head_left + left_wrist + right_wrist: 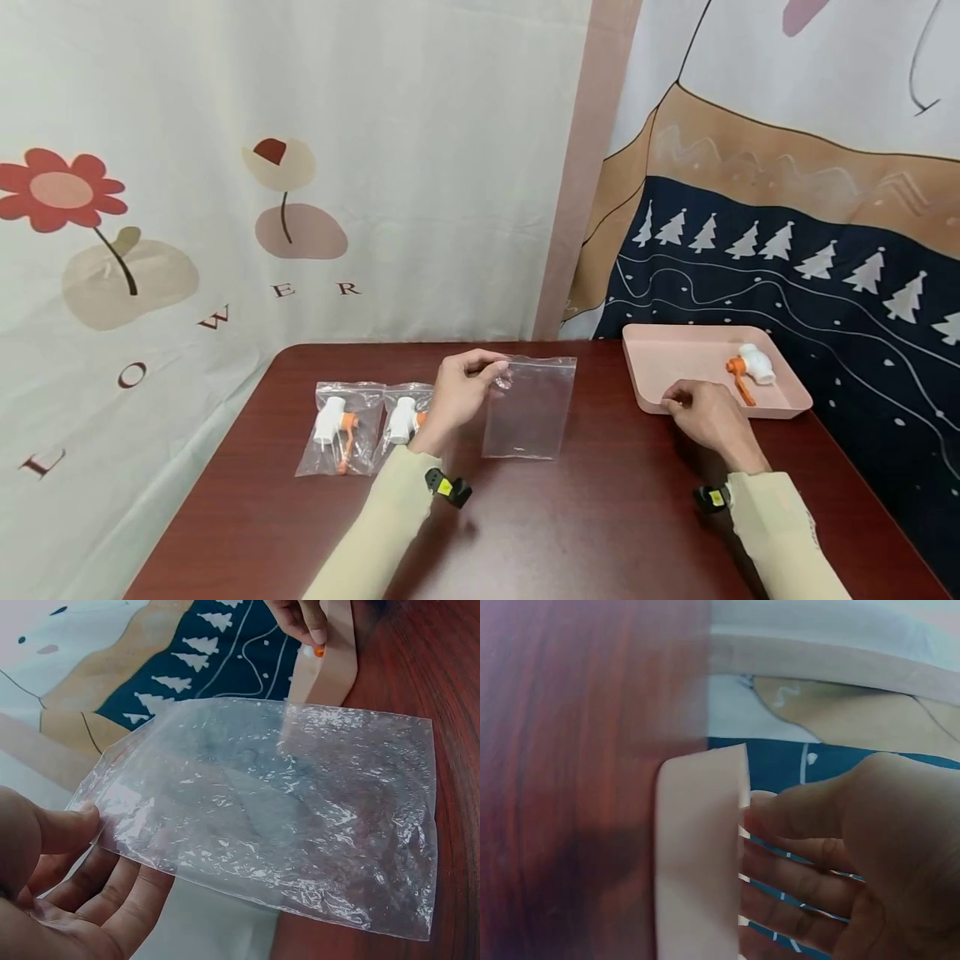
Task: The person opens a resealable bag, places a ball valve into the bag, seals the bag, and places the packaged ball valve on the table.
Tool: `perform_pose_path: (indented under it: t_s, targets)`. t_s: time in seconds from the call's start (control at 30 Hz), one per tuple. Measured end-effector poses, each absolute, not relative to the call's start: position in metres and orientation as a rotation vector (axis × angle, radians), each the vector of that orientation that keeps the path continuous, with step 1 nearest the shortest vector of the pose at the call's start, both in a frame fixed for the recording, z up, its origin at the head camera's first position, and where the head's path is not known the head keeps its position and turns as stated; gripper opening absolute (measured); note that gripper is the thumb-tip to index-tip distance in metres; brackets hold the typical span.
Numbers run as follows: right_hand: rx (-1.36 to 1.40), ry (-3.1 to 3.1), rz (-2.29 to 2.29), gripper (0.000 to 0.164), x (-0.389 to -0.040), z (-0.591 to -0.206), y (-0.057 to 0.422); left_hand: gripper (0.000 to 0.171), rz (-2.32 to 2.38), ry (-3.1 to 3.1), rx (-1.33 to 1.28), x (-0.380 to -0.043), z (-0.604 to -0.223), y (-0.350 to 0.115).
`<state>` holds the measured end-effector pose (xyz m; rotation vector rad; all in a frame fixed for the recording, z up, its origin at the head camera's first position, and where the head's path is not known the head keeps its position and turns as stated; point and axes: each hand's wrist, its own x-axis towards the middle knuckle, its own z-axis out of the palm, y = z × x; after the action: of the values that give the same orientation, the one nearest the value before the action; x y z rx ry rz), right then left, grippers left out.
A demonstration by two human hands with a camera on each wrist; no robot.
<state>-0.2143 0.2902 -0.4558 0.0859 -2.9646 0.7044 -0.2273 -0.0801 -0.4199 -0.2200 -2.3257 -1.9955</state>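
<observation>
My left hand (459,392) pinches a clear zip-seal bag (528,410) at its upper left corner, thumb against fingers. The bag hangs flat with nothing inside; in the left wrist view the plastic bag (262,817) spreads across the picture. My right hand (705,414) is at the near rim of a pink tray (678,354), its fingers loosely bent with gaps between them, as the right hand (810,870) shows in the right wrist view. Inside the tray, beyond that hand, lies a white plastic valve (757,364) with an orange handle.
Left of my left hand, two bagged white valves lie on the table: one bag (367,429) in full view, the other valve (402,419) partly behind my wrist. The brown table (570,533) ends at a printed curtain (450,167) behind.
</observation>
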Motion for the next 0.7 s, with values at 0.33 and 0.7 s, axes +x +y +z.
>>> perform_pose_path:
  t_s: [0.33,0.7]
  targets:
    - [0.242,-2.895,0.840,0.043,-0.202,-0.425,0.261,0.012,-2.013,-2.345,-0.342,-0.209,-0.409,-0.083]
    - [0.494,-2.751,1.141,0.036,-0.182,-0.390,0.214,0.013,-1.976,-2.419,-0.453,-0.195,-0.406,-0.072]
